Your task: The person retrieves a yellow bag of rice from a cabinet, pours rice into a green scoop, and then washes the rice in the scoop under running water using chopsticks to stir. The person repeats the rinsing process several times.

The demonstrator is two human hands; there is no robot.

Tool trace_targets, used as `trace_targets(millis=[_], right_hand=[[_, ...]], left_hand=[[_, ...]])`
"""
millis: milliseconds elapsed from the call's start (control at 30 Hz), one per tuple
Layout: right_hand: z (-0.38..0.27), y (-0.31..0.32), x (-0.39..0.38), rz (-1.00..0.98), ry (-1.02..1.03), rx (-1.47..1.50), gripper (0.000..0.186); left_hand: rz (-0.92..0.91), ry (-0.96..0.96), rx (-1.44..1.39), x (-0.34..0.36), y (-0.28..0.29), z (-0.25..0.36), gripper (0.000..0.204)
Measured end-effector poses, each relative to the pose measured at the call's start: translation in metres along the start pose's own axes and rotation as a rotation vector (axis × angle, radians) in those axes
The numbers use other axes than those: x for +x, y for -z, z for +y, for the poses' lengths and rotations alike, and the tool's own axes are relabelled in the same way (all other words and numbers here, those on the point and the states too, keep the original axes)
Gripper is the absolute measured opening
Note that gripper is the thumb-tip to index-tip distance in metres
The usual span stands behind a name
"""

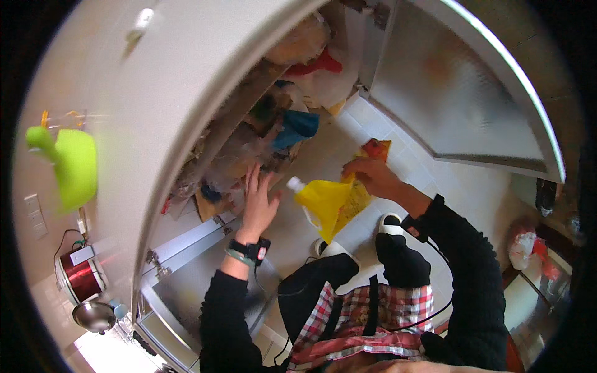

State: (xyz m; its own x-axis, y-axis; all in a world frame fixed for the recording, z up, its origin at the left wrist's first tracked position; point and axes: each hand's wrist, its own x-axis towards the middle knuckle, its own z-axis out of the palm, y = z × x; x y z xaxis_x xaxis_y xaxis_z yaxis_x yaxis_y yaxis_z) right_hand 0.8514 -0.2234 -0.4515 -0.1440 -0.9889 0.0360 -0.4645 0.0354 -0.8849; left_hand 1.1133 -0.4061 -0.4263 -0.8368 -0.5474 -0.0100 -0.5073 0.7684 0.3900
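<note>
"Quick one: where's the yellow pouch (336, 202)?"

"Mid-scene, over the floor (429, 242), right of the low cupboard's clutter and just beyond the person's feet. Tilted, white cap (295, 184) to the left. Can't tell if its bottom edge touches down."

"Hands?"

"Right hand (373, 176) grasps the pouch by its far, orange-red end, fingers bent over the edge. Left hand (258, 208) holds nothing I can see: fingers spread, at the cupboard contents, beside the clear plastic bags (233, 165). Contact there, can't tell."

"Rest of the cupboard?"

"Blue item (297, 128) just beyond the left hand, red one (318, 64) farther off. Frosted doors swung out: right door (454, 93) far right, left door (208, 304) near left. Lots of the contents unreadable."

"Step?"

"My call: handling the pouch at the cupboard, right hand carrying, left hand among the bags."

"Next move calls for?"

"Judgement only: a firm grip, since a soft pouch could sag from one end; cap kept off the clutter; left hand free to steady it or shift bags. Direction, in or out, can't tell. Next clip."
</note>
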Motion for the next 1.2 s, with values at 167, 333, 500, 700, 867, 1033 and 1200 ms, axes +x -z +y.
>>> trace_targets(millis=[167, 333, 500, 700, 867, 1033, 1200], right_hand=[[-0.064, 0.057, -0.053, 0.124, -0.209, 0.113, 0.031], [-0.148, 0.125, -0.102, 0.316, -0.228, 0.030, 0.034], [-0.199, 0.186, -0.146, 0.561, -0.185, -0.160, 0.040], [-0.177, 0.237, -0.179, 0.586, -0.554, 0.204, 0.026], [-0.171, 0.232, -0.179, 0.429, -0.626, 0.081, 0.023], [-0.229, 0.186, -0.184, 0.153, -0.686, 0.212, 0.025], [-0.290, 0.117, -0.154, -0.238, -0.396, 0.146, 0.026]], left_hand=[[0.013, 0.157, -0.163, -0.083, 0.068, 0.033, 0.043], [0.179, 0.393, -0.274, -0.174, 0.147, 0.059, 0.038], [0.445, 0.659, -0.010, -0.297, 0.203, 0.066, 0.056], [0.069, 1.407, -0.462, -0.423, 0.173, 0.027, 0.074], [0.141, 1.324, -0.468, -0.423, 0.144, 0.035, 0.068], [0.048, 1.100, -0.839, -0.357, 0.151, 0.092, 0.070], [-0.150, 0.922, -1.353, -0.263, 0.189, 0.130, 0.071]])
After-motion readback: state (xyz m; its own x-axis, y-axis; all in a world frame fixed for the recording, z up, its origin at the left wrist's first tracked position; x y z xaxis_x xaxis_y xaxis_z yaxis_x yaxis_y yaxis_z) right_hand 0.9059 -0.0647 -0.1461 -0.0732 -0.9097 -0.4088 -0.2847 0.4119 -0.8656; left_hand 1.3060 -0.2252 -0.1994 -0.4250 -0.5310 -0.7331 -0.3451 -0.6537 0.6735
